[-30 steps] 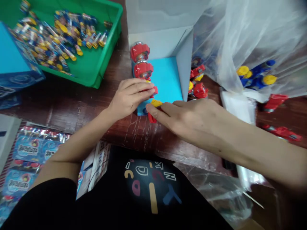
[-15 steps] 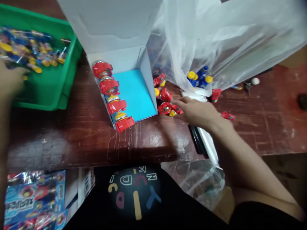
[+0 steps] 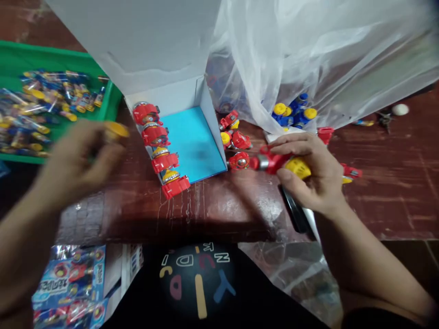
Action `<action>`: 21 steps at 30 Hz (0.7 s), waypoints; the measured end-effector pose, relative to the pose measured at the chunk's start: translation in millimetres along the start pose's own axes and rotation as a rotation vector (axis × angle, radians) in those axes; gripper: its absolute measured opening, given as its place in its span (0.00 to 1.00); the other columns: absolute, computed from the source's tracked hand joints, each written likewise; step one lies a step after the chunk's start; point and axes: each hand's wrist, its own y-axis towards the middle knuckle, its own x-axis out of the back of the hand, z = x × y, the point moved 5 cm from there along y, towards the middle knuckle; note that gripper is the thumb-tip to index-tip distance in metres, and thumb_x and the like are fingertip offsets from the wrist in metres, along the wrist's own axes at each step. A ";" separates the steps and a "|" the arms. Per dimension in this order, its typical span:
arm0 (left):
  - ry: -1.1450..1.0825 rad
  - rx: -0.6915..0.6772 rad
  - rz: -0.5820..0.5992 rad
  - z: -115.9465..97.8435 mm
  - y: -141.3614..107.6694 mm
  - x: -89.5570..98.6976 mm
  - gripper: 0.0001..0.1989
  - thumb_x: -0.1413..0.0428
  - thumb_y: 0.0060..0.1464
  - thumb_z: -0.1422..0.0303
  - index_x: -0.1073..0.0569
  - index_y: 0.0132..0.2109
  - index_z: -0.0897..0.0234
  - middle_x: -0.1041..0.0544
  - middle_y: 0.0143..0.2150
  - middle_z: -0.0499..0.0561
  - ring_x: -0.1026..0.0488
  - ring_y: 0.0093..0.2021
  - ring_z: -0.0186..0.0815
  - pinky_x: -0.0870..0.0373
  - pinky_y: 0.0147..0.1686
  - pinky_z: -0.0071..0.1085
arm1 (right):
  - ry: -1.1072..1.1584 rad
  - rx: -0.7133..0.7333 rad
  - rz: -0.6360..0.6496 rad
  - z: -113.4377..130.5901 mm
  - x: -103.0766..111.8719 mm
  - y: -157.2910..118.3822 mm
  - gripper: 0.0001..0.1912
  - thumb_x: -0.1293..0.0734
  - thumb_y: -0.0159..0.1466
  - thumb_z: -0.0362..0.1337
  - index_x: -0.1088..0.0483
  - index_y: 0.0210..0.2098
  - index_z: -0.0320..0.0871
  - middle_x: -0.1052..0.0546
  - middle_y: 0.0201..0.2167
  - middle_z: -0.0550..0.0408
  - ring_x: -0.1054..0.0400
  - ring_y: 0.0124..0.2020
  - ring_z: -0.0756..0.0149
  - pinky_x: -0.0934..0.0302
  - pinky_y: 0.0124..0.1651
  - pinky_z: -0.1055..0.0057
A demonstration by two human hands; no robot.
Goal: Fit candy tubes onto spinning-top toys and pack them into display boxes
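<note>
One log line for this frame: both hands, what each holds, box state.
left hand: grips small yellow-tipped piece, blurred | right hand: holds red-and-yellow toy | open box: four red toys along left edge

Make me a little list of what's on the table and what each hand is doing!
Left hand: left hand, blurred, holds a small yellow-capped piece in front of the green tray.
Right hand: right hand grips a red and yellow toy.
Box: white box with a blue floor, four red toys lined along its left edge.
Tray contents: many small wrapped pieces.
Beside box: loose red toys on the wooden table.
Behind: clear plastic bag with blue and yellow parts.
</note>
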 end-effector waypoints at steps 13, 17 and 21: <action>-0.093 -0.284 0.207 -119.3 -12.5 -54.1 0.12 0.47 0.74 0.60 0.27 0.52 0.64 0.23 0.42 0.53 0.23 0.39 0.37 0.26 0.37 0.32 | 0.098 0.416 -0.160 84.6 -56.6 37.0 0.07 0.29 0.64 0.32 0.28 0.42 0.45 0.23 0.43 0.48 0.25 0.42 0.61 0.27 0.41 0.63; 0.273 -0.495 -0.012 -120.2 -17.0 -64.1 0.12 0.46 0.73 0.64 0.26 0.55 0.67 0.21 0.39 0.55 0.22 0.37 0.41 0.25 0.36 0.36 | 0.188 0.113 -0.016 74.4 -63.8 42.3 0.03 0.32 0.70 0.36 0.29 0.40 0.43 0.24 0.37 0.51 0.26 0.41 0.62 0.28 0.45 0.62; 0.228 -0.421 0.041 -104.7 -11.8 -67.5 0.15 0.48 0.75 0.59 0.26 0.55 0.65 0.19 0.47 0.58 0.19 0.45 0.42 0.23 0.40 0.36 | 0.241 0.113 0.228 59.2 -55.3 37.8 0.38 0.24 0.65 0.54 0.34 0.64 0.38 0.27 0.61 0.36 0.28 0.63 0.49 0.27 0.61 0.51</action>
